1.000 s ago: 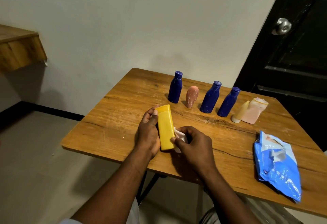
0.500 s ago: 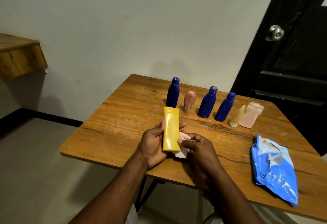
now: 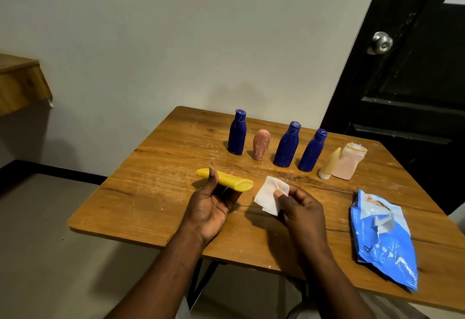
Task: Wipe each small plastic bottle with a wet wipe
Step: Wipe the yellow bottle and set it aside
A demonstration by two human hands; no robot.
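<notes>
My left hand [image 3: 214, 200] holds a yellow bottle [image 3: 227, 180] on its side above the wooden table [image 3: 156, 192], thumb over the top, its flat base turned toward the right. To its right, my right hand [image 3: 299, 208] pinches a white wet wipe [image 3: 270, 194], held a short gap apart from the bottle. Along the back stand three dark blue bottles [image 3: 237, 133] [image 3: 287, 145] [image 3: 312, 150], a small pink bottle [image 3: 261, 144], a cream cone-shaped bottle [image 3: 330, 163] and a pale pink bottle [image 3: 348, 160].
A blue wet wipe pack [image 3: 382, 238] lies at the table's right side near the front edge. A black door [image 3: 407, 79] with a round knob stands behind the table on the right. A wooden shelf [image 3: 20, 82] juts from the wall at left.
The yellow bottle has turned from upright to lying sideways in my left hand. My right hand has drawn the wipe off it and away to the right.
</notes>
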